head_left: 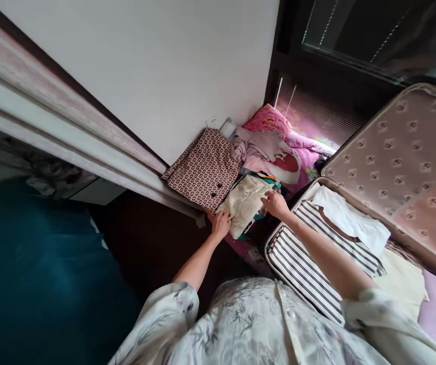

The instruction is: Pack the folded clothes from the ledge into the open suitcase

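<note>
Left hand (221,223) curled over the near-left corner of a folded cream garment (245,203), fingers pressed onto the cloth; right hand (276,204) flat on its right edge, fingers together. Garment atop a stack of folded clothes (258,215) on pink bedding (305,157), just beside a brown patterned bag (205,170) against the white wall (157,66). Right of that, an open suitcase (404,167) holding a striped shirt (305,258) and white top (351,220)

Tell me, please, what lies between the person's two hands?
In the head view, a folded cream garment lies between the left hand and the right hand; both touch its edges.
</note>
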Demonstrator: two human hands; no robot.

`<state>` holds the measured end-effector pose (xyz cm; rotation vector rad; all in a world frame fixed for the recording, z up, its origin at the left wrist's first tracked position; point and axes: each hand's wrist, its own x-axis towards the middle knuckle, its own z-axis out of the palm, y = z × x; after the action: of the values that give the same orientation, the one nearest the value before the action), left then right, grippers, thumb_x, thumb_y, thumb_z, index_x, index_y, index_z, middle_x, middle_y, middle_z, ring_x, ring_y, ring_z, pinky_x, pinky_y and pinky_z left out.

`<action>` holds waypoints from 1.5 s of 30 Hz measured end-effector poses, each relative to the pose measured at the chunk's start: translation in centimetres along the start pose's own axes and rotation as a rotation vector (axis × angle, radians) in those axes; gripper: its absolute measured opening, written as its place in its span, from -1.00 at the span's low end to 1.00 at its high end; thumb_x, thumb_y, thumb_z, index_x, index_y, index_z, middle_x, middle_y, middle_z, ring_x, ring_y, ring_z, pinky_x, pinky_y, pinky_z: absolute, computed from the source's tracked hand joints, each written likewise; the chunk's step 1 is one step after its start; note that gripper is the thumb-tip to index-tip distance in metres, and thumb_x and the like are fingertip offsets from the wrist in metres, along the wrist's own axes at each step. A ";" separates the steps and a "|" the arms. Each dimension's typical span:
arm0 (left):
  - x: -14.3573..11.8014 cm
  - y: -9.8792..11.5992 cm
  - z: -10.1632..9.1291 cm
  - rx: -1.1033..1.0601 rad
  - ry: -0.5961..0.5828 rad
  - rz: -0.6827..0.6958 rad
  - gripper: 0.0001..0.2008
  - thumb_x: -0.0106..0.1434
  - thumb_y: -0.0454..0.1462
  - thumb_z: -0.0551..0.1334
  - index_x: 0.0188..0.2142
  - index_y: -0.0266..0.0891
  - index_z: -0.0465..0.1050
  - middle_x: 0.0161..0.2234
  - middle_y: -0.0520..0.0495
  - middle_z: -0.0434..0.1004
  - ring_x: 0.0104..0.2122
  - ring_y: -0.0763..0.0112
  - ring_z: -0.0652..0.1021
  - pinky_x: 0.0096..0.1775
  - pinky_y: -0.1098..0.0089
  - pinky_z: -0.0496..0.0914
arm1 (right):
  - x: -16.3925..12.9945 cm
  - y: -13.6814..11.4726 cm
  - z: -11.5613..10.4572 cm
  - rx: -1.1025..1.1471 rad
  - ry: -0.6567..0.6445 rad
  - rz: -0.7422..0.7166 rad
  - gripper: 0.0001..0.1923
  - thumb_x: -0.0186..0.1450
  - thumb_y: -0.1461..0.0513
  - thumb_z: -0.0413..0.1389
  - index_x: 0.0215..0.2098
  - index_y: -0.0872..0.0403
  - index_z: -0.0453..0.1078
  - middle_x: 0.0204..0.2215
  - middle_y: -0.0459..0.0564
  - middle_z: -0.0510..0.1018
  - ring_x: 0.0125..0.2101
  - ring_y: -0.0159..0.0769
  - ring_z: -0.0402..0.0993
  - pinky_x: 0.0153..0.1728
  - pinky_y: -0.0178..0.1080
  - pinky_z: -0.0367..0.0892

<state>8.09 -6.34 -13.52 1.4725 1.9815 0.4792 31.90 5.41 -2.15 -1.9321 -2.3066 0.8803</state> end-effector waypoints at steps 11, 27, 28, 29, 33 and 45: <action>-1.3 2.1 0.8 -0.038 -0.013 0.209 -0.81 0.33 -0.38 0.21 -0.12 -0.21 0.55 0.21 -0.24 0.41 0.19 0.02 0.40 0.28 0.07 0.25 | 11.5 -2.7 3.8 -0.022 -0.032 0.279 -0.66 0.39 0.24 0.00 0.05 0.16 0.48 0.00 0.29 0.59 0.04 0.00 0.52 0.01 -0.08 0.39; -2.2 0.3 2.8 -0.128 -0.164 0.168 -0.27 0.16 -0.48 0.10 0.35 -0.25 0.28 0.30 -0.31 0.37 0.34 0.06 0.33 0.37 -0.04 0.21 | 11.4 -0.3 3.4 -0.001 -0.115 0.246 -0.70 0.35 0.30 0.05 0.03 0.22 0.42 0.08 0.37 0.50 0.15 0.08 0.37 0.19 0.11 0.16; -2.0 0.3 2.5 -0.120 -0.164 0.156 -0.30 0.16 -0.48 0.08 0.32 -0.24 0.32 0.27 -0.30 0.42 0.32 0.07 0.36 0.36 -0.02 0.23 | 11.1 -0.6 3.2 0.029 -0.107 0.254 -0.70 0.35 0.32 0.06 0.03 0.22 0.41 0.08 0.36 0.50 0.11 0.04 0.39 0.14 0.04 0.21; -1.8 0.3 2.1 -0.108 -0.162 0.147 -0.32 0.17 -0.48 0.07 0.29 -0.23 0.36 0.23 -0.29 0.47 0.29 0.09 0.41 0.34 0.01 0.27 | 10.7 -1.0 2.9 0.063 -0.095 0.263 -0.69 0.34 0.33 0.06 0.04 0.22 0.41 0.07 0.32 0.51 0.07 -0.03 0.41 0.09 -0.03 0.25; -1.4 -0.6 0.0 -0.053 -0.050 0.181 -0.43 0.16 -0.43 0.08 0.15 -0.15 0.49 0.01 -0.22 0.62 0.06 0.08 0.59 0.15 0.06 0.46 | 9.1 -2.6 1.9 0.234 -0.008 0.284 -0.78 0.34 0.34 0.08 -0.04 0.12 0.41 -0.22 -0.04 0.55 -0.20 -0.34 0.42 -0.16 -0.31 0.26; -0.6 9.6 -6.7 0.039 0.130 0.625 -0.55 0.24 -0.38 0.11 0.11 -0.19 0.47 -0.06 -0.21 0.61 -0.04 0.04 0.61 0.01 0.20 0.47 | -1.3 5.9 -7.4 0.664 0.478 0.252 -0.79 0.14 0.35 0.07 -0.49 -0.01 0.10 -0.57 -0.27 0.15 -0.46 -0.45 0.09 -0.43 -0.37 0.03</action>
<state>10.73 -3.46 -2.49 2.1307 1.5949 0.8145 40.15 7.76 2.08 -1.8617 -1.3109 0.9120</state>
